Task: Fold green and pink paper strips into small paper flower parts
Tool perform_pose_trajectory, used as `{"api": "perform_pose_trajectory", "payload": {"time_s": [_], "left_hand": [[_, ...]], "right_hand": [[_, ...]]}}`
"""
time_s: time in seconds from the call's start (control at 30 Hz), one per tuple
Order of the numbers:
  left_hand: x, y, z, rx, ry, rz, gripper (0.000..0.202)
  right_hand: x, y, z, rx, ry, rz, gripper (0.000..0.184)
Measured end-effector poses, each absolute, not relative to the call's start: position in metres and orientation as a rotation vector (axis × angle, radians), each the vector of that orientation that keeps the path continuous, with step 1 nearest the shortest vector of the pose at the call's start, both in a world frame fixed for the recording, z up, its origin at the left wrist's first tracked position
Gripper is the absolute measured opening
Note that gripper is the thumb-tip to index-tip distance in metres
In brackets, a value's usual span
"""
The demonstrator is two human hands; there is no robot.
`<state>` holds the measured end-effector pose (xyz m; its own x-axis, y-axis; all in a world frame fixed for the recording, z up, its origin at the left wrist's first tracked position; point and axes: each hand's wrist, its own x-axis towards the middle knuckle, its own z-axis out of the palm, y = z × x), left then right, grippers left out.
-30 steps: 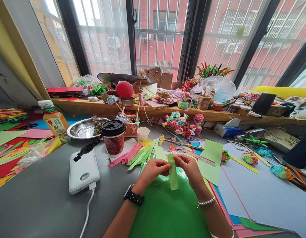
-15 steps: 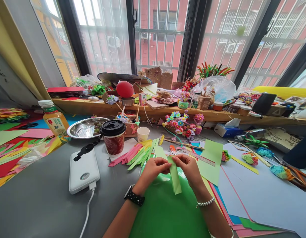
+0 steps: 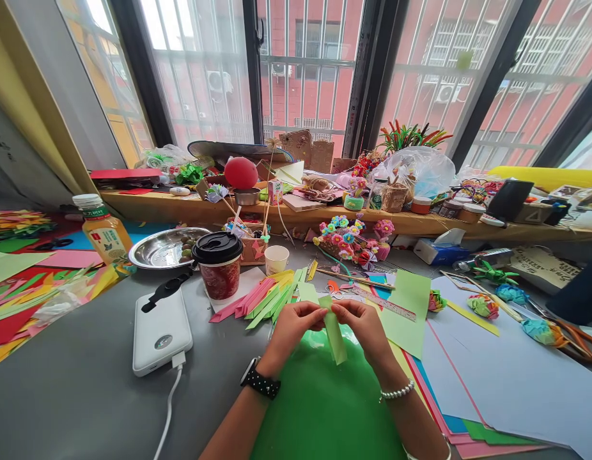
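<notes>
A folded strip of light green paper point(image 3: 335, 337) hangs between my two hands, above a shiny green surface point(image 3: 325, 409). My left hand point(image 3: 298, 322) pinches its upper left edge between thumb and fingers. On the other side, my right hand point(image 3: 360, 324) grips the upper right edge the same way. Just beyond my hands lie a flat light green paper piece point(image 3: 308, 292) and a pile of folded pink, yellow and green strips point(image 3: 270, 295). Scissors and a clear ruler point(image 3: 387, 303) rest behind my right hand.
To the left stand a lidded coffee cup point(image 3: 220, 271), a white power bank point(image 3: 162, 332) with its cable, a metal plate point(image 3: 152, 249) and a juice bottle point(image 3: 104, 230). Large paper sheets point(image 3: 511, 377) spread to the right. A crowded wooden ledge point(image 3: 296, 214) runs along the windows.
The strip's lower end has risen slightly and its top now shows above my fingertips. Both hands keep their pinch in nearly the same place.
</notes>
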<state>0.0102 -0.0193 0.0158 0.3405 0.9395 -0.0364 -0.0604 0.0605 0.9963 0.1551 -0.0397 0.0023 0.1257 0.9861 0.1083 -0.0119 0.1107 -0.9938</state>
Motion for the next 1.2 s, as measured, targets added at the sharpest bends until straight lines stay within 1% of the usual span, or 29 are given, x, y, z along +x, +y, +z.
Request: {"api": "perform_pose_trajectory", "payload": {"time_s": [0.2,0.5,0.73,1.0,1.2], "left_hand": [[0.0104,-0.0171,0.0132,1.317,0.955,0.955,0.027],[0.0088,-0.0170,0.0156,1.322,0.980,1.094,0.027],[0.0083,-0.0161,0.0140,1.487,1.021,1.074,0.022],[0.0067,-0.0147,0.0120,1.564,1.033,1.073,0.021],[0.0058,-0.0169,0.0138,1.568,1.102,1.128,0.024]], "right_hand": [[0.1562,-0.0391,-0.0011,-1.224,-1.222,1.001,0.030],[0.1563,-0.0380,-0.0008,-1.239,-1.352,1.012,0.027],[0.1563,-0.0393,0.0032,-1.330,-1.494,0.943,0.026],[0.1545,-0.0414,0.0073,-1.275,-1.443,1.028,0.028],[0.1556,-0.0404,0.0056,-1.308,-1.419,1.029,0.027]]}}
